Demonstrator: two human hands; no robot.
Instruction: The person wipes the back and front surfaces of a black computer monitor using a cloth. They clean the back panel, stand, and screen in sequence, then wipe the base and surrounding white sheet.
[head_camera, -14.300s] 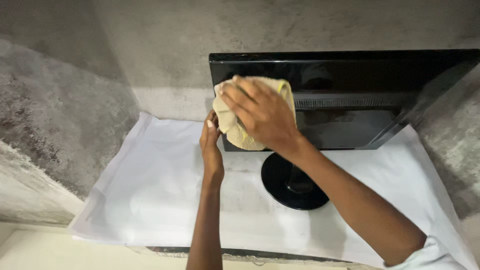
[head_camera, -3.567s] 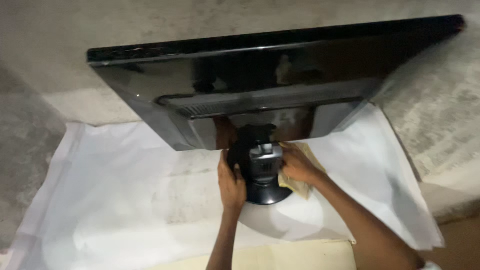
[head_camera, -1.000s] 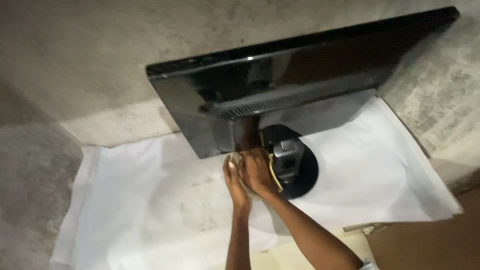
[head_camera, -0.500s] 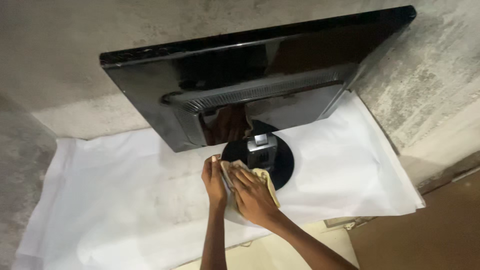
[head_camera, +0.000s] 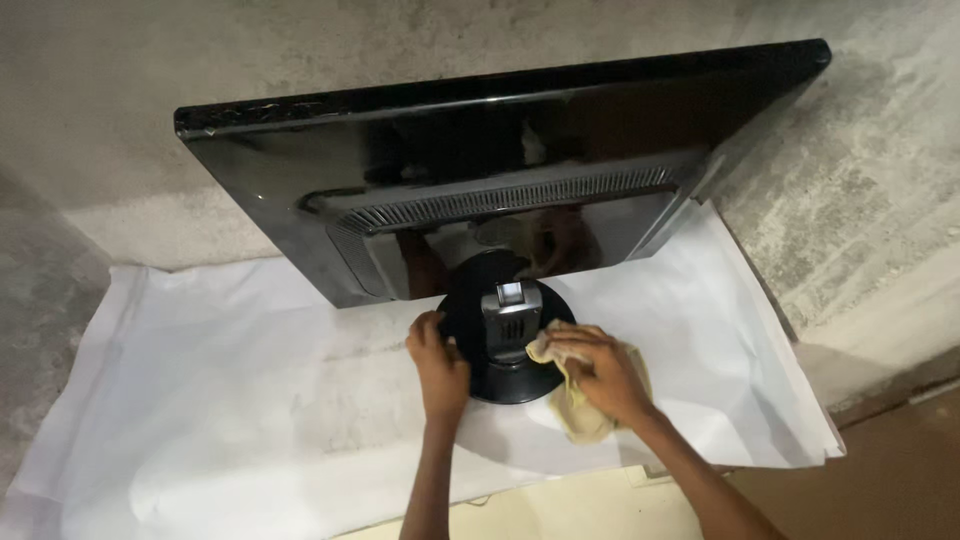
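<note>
Right hand (head_camera: 600, 370) clutching cloth (head_camera: 585, 415)

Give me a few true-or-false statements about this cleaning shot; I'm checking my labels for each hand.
1. The right hand presses a tan cloth at the round black base. True.
2. The left hand lies flat on the white sheet, apart from the base. False: it grips the base's left edge.
3. The black monitor shows its vented back. True.
4. The monitor lies face down. False: it stands on its base.
</note>
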